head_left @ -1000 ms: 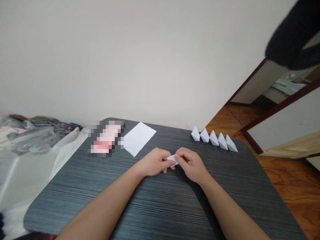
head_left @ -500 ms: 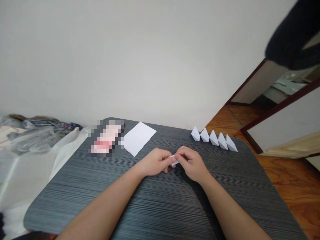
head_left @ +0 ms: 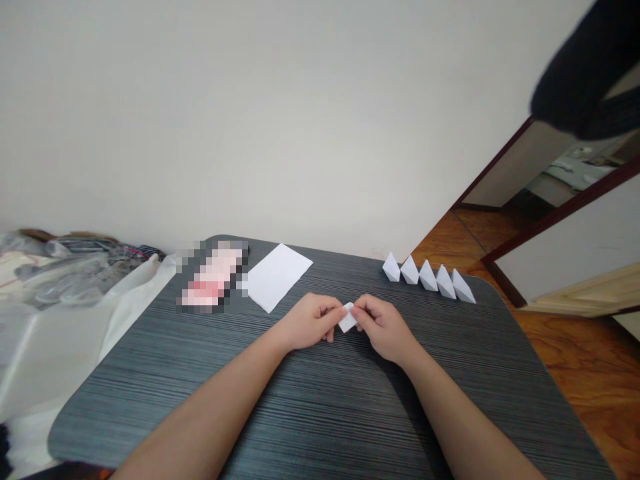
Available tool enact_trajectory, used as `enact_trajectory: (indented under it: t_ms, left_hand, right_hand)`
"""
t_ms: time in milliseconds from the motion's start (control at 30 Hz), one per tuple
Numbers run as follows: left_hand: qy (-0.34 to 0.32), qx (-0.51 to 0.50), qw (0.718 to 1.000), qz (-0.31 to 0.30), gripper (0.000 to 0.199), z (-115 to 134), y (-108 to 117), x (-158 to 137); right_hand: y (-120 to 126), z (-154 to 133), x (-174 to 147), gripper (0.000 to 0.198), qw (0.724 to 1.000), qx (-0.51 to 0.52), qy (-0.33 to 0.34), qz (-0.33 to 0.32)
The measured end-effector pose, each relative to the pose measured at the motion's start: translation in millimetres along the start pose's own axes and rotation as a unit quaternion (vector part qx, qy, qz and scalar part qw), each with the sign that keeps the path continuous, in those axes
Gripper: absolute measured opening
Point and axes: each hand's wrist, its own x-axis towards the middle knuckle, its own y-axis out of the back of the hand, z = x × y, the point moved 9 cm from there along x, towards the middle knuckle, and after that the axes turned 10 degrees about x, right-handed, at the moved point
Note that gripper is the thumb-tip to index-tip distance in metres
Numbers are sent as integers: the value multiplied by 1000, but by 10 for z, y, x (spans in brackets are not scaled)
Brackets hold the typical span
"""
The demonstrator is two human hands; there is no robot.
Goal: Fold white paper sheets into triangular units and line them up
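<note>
Between my two hands is a small folded piece of white paper, roughly diamond-shaped with one corner pointing down. My left hand pinches its left side between thumb and fingers. On the opposite side, my right hand grips it the same way, the thumb lying on the near face. Fingertips hide the paper's side edges. Several pointed folded white paper shapes stand in a slanting row beyond my right hand. A white paper sheet lies flat past my left hand.
The dark wood-grain table reaches the pale wall. A pixelated pinkish object lies at the back left. Plastic-covered bundles sit beyond the left edge. Wooden floor shows at right, and a dark blurred shape hangs upper right.
The folded paper has turned in my fingers from a narrow strip-like view to a wider diamond face. My hands have shifted only slightly; the sheet and the row of shapes stay put.
</note>
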Motion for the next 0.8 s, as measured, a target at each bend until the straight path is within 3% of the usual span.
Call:
enact_trajectory:
  t_ms: [800]
  left_hand:
    - [21,-42,999,14,31,-41,-12,8]
  right_hand:
    - [-77,25,-16,16,999,17,-11,-24]
